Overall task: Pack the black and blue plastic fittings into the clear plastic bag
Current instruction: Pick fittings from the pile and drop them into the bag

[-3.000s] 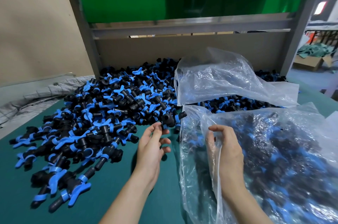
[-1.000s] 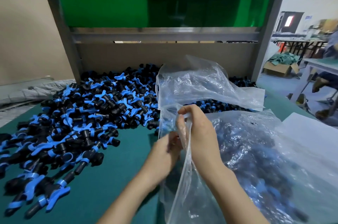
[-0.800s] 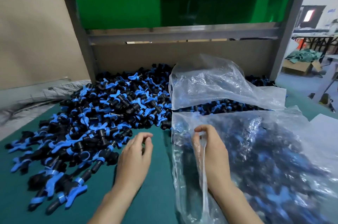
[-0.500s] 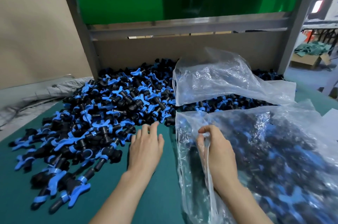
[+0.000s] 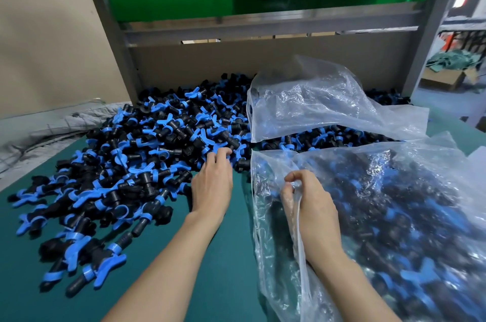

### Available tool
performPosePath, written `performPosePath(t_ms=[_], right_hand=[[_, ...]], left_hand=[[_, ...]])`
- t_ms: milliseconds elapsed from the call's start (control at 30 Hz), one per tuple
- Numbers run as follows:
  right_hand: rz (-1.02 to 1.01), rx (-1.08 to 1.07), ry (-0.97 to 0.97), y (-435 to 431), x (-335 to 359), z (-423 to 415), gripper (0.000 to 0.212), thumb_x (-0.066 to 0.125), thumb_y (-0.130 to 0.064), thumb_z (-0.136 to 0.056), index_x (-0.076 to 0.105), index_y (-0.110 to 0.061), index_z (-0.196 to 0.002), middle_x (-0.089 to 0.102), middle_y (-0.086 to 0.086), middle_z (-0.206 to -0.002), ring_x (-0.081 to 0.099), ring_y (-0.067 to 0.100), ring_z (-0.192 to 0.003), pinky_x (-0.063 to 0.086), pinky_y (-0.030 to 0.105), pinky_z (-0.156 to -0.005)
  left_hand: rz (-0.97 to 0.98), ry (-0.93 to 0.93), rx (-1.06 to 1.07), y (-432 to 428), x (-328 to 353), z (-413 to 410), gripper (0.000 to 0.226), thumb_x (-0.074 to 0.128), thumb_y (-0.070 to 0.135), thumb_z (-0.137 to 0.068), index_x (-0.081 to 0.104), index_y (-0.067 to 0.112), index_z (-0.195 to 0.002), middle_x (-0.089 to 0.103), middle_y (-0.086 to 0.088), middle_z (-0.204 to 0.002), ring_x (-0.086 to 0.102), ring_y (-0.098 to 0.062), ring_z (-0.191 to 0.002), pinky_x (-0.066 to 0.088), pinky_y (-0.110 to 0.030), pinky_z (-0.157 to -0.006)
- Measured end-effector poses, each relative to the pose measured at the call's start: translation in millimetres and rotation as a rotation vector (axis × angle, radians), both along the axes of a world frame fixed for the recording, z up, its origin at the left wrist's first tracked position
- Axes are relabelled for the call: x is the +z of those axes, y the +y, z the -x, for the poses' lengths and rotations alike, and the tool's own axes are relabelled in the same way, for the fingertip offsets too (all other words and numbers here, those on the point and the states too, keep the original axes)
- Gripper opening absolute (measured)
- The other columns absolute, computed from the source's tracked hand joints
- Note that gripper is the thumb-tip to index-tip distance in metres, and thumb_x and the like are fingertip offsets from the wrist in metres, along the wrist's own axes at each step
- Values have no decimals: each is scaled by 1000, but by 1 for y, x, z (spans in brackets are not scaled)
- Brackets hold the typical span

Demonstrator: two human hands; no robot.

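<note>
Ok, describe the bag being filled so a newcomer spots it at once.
On the green table, right of the loose heap of black and blue fittings, lie two clear plastic bags. Take the nearer bag, whose edge the right hand pinches; unlike the crumpled rear bag, it is packed with fittings.

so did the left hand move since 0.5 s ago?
Yes. Judged against the pile of fittings, the left hand has gone forward, away from the person: its fingertips were at the pile's near edge and now lie in among the fittings.
</note>
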State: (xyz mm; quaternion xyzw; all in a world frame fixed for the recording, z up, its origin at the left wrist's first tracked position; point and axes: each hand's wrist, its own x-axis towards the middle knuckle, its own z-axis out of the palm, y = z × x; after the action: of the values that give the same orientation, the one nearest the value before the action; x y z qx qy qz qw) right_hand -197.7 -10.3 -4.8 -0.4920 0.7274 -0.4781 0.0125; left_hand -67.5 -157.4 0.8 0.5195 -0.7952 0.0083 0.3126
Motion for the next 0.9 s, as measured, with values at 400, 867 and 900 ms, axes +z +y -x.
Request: performPosePath(t_ms=[400, 867, 900], right_hand=[[20, 28, -2, 1, -1, 0, 1, 47, -36, -96, 46, -37, -97, 51, -10, -64, 49, 21, -61, 32, 32, -55], [17, 19, 4, 1, 0, 0, 2, 47, -37, -96, 47, -38, -98, 51, -11, -66, 52, 25, -67, 34, 34, -57], [20, 17, 3, 2, 0, 0, 2, 48, -36, -96, 47, -37, -98, 50, -11, -65, 52, 25, -67, 34, 34, -57]], left_hand=[[122, 466, -200, 41, 0, -22, 33, 37, 36, -103, 59, 14, -111, 55, 7, -99, 53, -12, -72, 47, -39, -60], [191, 477, -209, 40, 5, -27, 41, 36, 48, -101, 62, 16, -98, 54, 16, -90, 44, -12, -84, 39, -32, -77], [185, 466, -217, 40, 5, -27, 41, 36, 48, -102, 61, 16, -99, 55, 15, -91, 45, -13, -85, 39, -32, -78]])
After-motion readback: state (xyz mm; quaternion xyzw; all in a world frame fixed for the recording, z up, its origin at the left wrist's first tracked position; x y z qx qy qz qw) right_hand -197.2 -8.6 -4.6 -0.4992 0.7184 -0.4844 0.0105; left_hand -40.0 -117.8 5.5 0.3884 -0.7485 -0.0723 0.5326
